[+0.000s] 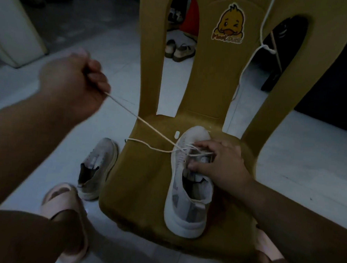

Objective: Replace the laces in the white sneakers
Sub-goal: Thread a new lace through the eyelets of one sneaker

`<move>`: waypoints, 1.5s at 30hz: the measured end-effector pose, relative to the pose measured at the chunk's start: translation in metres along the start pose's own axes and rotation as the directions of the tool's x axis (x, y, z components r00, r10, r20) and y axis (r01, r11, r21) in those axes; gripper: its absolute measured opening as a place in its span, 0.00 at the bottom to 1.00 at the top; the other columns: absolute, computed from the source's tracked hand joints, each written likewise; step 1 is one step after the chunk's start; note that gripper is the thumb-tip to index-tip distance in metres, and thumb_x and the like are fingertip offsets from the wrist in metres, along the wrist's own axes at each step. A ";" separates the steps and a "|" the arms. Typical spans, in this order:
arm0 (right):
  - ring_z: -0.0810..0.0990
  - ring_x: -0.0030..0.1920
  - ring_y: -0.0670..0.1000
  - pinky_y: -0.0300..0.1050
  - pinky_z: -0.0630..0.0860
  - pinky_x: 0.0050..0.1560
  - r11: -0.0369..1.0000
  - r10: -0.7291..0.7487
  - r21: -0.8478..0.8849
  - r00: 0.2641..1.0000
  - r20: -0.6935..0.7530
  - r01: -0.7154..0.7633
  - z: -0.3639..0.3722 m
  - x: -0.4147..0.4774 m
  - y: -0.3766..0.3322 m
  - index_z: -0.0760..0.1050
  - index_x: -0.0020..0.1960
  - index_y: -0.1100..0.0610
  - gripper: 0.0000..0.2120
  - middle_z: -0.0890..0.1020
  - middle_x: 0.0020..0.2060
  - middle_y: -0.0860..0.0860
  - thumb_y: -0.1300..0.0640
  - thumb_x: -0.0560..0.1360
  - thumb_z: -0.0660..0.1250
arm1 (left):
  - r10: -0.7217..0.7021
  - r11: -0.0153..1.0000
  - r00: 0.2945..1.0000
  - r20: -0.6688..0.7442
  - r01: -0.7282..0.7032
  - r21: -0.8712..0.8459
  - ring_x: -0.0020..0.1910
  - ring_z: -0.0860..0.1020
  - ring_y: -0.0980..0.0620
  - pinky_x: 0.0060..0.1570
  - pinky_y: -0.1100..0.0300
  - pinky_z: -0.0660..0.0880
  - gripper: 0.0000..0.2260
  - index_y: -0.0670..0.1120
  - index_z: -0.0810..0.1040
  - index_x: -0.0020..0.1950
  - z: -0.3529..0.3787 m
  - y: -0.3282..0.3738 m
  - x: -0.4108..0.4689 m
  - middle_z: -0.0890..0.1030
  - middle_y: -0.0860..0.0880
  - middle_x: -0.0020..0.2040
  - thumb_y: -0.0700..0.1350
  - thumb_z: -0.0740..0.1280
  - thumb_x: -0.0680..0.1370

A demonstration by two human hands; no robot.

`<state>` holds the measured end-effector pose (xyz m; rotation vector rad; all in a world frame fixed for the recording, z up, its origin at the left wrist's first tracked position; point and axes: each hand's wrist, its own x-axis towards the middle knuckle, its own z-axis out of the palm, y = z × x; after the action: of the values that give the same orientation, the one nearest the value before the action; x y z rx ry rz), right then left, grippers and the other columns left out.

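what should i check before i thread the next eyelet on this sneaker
1. Left hand grips the cream shoelace, which is taut: ok.
2. Right hand holds the white mesh sneaker steady on the yellow plastic chair: ok.
3. Its slack end lies across the seat, unsnagged: ok.
4. Both lace ends equal in length: cannot tell.
5. Second white sneaker on the floor laced: not ok, no lace shows.
6. Spare white cord hanging on the chair back: ok.
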<state>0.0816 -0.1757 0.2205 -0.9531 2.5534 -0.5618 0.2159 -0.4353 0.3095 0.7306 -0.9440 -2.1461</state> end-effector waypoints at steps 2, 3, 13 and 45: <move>0.64 0.65 0.51 0.52 0.63 0.64 0.997 0.027 0.073 1.000 0.000 -0.027 -0.001 -0.002 0.002 0.68 0.66 0.38 0.32 0.70 0.62 0.43 0.37 0.64 0.73 | -0.003 1.000 1.000 0.013 0.003 -0.006 0.23 0.64 0.60 0.25 0.67 0.65 0.14 0.51 0.65 0.36 -0.010 0.010 0.007 0.70 0.56 0.27 0.46 0.54 0.81; 0.65 0.65 0.51 0.51 0.64 0.65 0.988 0.038 0.147 0.999 0.012 -0.040 -0.001 -0.002 0.002 0.68 0.68 0.40 0.34 0.70 0.62 0.43 0.39 0.64 0.74 | -0.011 0.998 1.000 0.021 0.009 0.061 0.22 0.63 0.60 0.23 0.67 0.63 0.14 0.51 0.66 0.35 -0.010 0.009 0.006 0.70 0.56 0.27 0.46 0.54 0.81; 0.68 0.68 0.51 0.56 0.69 0.68 0.925 0.074 0.361 0.989 0.127 -0.116 -0.002 -0.004 0.001 0.56 0.75 0.45 0.53 0.65 0.71 0.49 0.43 0.57 0.80 | -0.455 -0.206 0.805 0.382 -0.512 0.834 0.40 0.75 0.57 0.39 0.61 0.72 0.10 0.51 0.79 0.54 0.035 -0.111 -0.050 0.79 0.52 0.45 0.53 0.62 0.79; 0.72 0.46 0.33 0.24 0.70 0.34 0.893 0.063 0.423 0.973 0.222 -0.154 -0.002 -0.003 0.002 0.59 0.74 0.47 0.40 0.71 0.49 0.32 0.52 0.68 0.76 | -0.729 -0.280 0.681 0.072 -0.393 0.876 0.37 0.77 0.56 0.41 0.62 0.72 0.14 0.48 0.83 0.41 -0.016 -0.043 -0.034 0.81 0.48 0.38 0.58 0.66 0.74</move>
<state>0.0818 -0.1712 0.2217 -0.6612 2.1479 -0.9080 0.2327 -0.3944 0.2743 0.6666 -3.5928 -1.1002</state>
